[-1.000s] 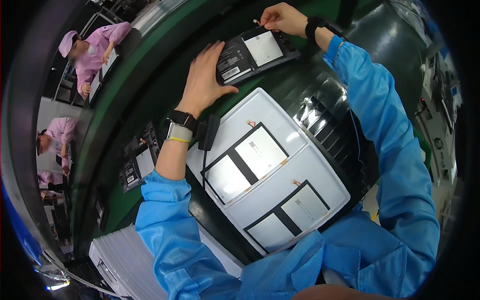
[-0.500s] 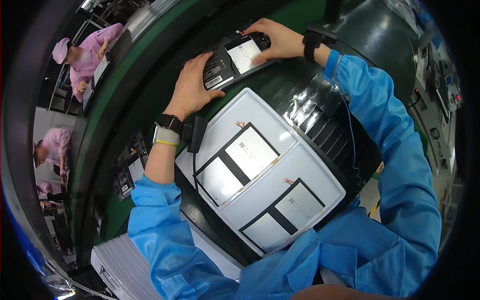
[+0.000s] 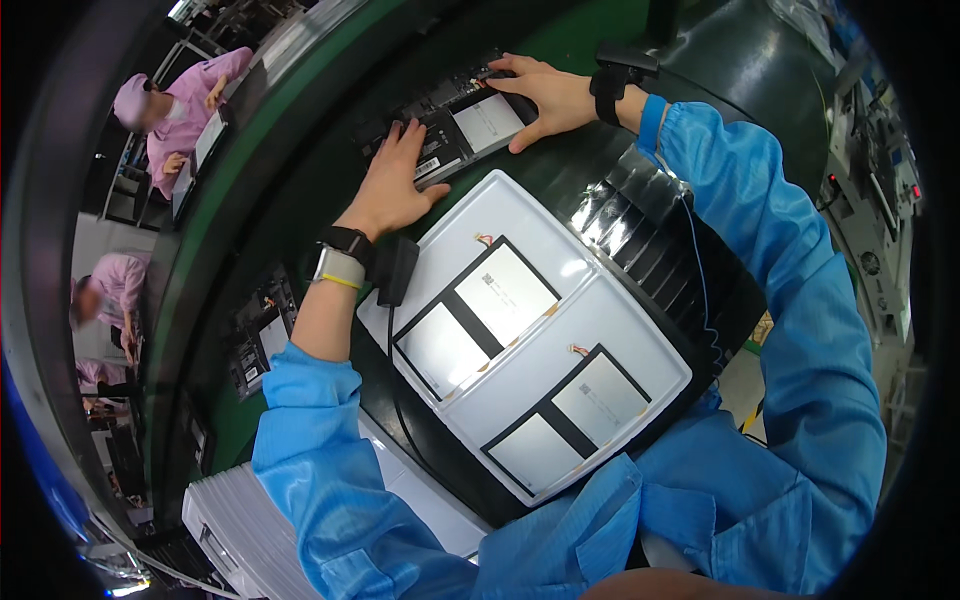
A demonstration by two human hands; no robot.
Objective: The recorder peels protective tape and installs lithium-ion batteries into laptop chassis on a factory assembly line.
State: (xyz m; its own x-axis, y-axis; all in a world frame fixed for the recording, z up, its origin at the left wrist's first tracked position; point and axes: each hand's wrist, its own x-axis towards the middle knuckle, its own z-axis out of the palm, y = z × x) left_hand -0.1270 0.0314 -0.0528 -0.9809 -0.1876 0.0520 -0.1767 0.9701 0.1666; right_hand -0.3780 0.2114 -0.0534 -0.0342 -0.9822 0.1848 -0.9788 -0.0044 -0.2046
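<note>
Across the belt at the top lies a black laptop base [image 3: 440,133] with a silver-white battery [image 3: 489,123] set in its right part. My left hand [image 3: 392,182] rests with spread fingers on the base's left part, thumb stretched toward its near edge. My right hand [image 3: 553,98] spans the right end. Its fingers are at the far side near a small connector lead, and its thumb is by the battery's near right corner. What lies under the right fingertips is hidden. Nearer me, a white two-compartment tray [image 3: 520,205] holds batteries with short coloured leads.
Another open laptop base [image 3: 262,340] lies on the green belt to the left. Stacked white trays [image 3: 235,530] stand at lower left; black ribbed trays [image 3: 650,225] sit beneath the white tray. A thin blue cord [image 3: 697,260] runs from my right cuff. People in pink work beyond the belt.
My right thumb has slid off the battery's face to its near edge, and the right fingers have spread wider. My left hand has shifted slightly, still on the base.
</note>
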